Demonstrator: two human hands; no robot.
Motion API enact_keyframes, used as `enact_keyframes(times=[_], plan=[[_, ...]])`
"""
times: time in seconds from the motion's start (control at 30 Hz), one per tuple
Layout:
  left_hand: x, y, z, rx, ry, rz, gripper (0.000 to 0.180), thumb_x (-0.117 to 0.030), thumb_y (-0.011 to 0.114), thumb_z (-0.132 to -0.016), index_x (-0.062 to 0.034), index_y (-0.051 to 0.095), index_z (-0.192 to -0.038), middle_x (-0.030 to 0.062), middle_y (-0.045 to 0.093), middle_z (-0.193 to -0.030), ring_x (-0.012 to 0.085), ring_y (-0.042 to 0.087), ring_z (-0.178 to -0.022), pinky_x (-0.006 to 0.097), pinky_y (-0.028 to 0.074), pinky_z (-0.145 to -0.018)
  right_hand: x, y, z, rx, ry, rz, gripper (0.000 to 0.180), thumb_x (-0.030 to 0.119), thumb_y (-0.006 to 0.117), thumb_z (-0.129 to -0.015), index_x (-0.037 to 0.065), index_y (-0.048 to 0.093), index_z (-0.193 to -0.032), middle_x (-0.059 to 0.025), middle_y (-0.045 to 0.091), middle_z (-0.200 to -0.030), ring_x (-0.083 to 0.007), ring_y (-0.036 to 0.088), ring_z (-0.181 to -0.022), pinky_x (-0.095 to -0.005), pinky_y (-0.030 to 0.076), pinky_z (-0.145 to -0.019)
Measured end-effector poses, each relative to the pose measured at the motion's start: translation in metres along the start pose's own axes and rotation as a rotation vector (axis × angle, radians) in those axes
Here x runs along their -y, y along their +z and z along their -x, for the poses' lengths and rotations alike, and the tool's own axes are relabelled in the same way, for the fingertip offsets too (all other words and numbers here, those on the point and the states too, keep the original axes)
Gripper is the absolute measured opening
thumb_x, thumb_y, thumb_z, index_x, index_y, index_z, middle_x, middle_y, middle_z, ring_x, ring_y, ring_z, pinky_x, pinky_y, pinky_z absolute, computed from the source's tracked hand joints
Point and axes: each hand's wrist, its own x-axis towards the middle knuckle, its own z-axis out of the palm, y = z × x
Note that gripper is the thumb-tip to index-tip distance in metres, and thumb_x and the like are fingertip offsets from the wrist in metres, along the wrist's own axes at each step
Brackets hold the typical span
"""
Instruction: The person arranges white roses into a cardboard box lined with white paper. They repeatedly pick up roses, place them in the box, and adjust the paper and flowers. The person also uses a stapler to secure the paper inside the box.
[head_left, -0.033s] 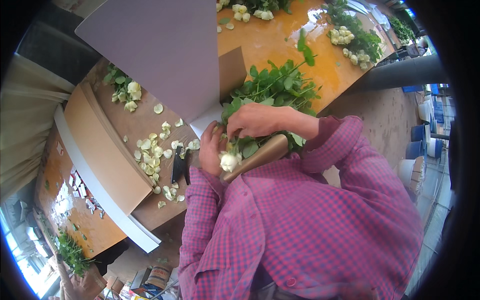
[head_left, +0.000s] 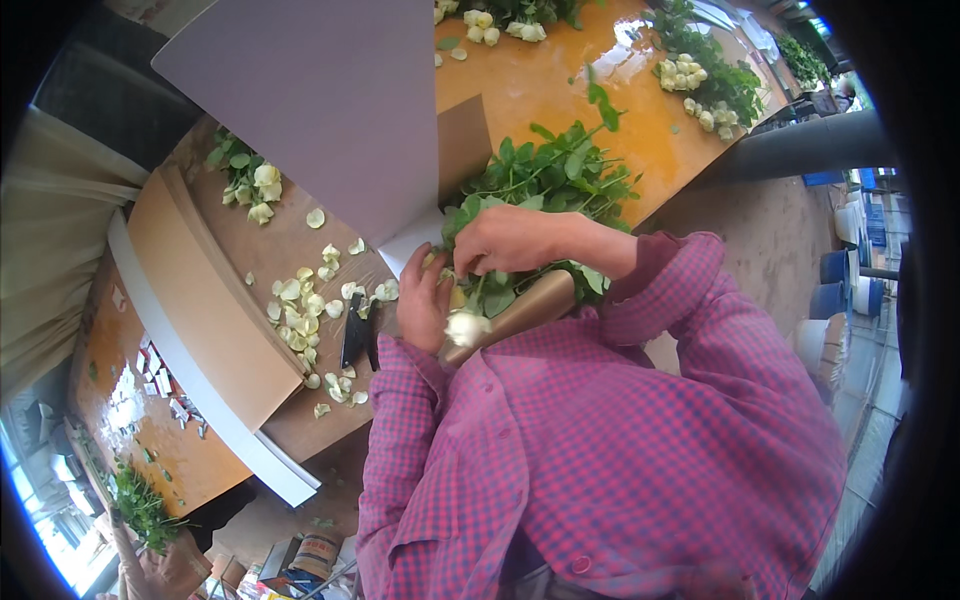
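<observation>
Cream rose bloom pinched against the chest by left hand, fingers curled around it. Right hand just above, closed over leafy green stems wrapped in a tan paper sleeve. Left of both hands, loose pale petals scattered (beside black shears) on the orange surface.

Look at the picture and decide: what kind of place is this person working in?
Probably a flower-packing or florist workshop. Bunches of cream roses lie along the orange table, loose petals litter the cardboard, and both hands work a leafy rose bunch in a paper sleeve.
</observation>
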Motion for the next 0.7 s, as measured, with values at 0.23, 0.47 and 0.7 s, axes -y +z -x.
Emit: enact_keyframes(times=[0.23,0.47,0.7], plan=[[-0.001,0.000,0.004,0.007,-0.036,0.049,0.045,-0.003,0.071,-0.095,-0.0097,0.066,-0.140,0.0189,0.050,-0.153,0.0396,0.053,-0.138,0.044,0.048,-0.112,-0.029,-0.027,0.014,-0.415,0.038,-0.085,0.022,0.007,0.071,-0.089,0.007,0.078,-0.110,-0.0119,0.078,-0.104,-0.0322,0.073,-0.099,-0.0425,0.058,-0.088],[-0.001,0.001,0.001,-0.019,-0.045,0.079,0.057,-0.003,0.076,-0.091,-0.0136,0.061,-0.145,0.0217,0.042,-0.159,0.0415,0.053,-0.139,0.045,0.049,-0.113,-0.056,-0.024,0.000,-0.162,0.067,0.287,0.043,0.011,0.071,-0.085,0.011,0.073,-0.128,-0.0114,0.074,-0.119,-0.0350,0.067,-0.114,-0.0482,0.054,-0.098],[-0.006,-0.002,-0.002,-0.118,-0.184,0.194,0.091,0.001,0.081,-0.085,-0.0093,0.035,-0.163,0.0246,0.027,-0.166,0.0383,0.045,-0.146,0.046,0.053,-0.111,-0.066,0.018,-0.051,-0.015,0.109,0.375,0.063,0.006,0.072,-0.074,0.013,0.068,-0.136,-0.0182,0.076,-0.105,-0.0425,0.070,-0.103,-0.0504,0.054,-0.096]])
